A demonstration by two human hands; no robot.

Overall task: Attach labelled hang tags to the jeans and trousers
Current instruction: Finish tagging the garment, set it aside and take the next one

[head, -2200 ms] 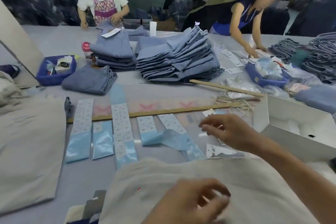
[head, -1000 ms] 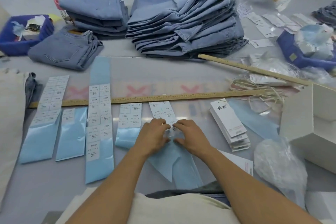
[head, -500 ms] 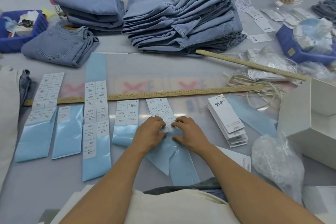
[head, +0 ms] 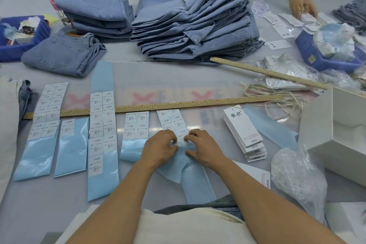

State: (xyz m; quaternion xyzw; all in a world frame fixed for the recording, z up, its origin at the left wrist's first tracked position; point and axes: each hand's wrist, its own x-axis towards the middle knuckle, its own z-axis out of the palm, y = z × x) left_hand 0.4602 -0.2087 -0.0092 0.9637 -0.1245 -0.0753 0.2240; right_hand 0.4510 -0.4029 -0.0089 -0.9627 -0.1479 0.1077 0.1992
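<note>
Grey table [head: 138, 77], left hand [head: 160, 149] and right hand [head: 204, 149], fingers curled (pinching) on label strip [head: 174, 123].

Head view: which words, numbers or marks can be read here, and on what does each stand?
"1103#": white stickers on the blue backing strips.
"L": same stickers, middle strip.
"XL": stickers above the hands.
Two brush-style characters: top hang tag of the stack; not surely readable.
Sticker small print, ruler numbers: too small.

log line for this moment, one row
step: peeling label | left hand: pinching label sheet | right hand: pinching same sheet | hang tags: stacked, untouched
</note>
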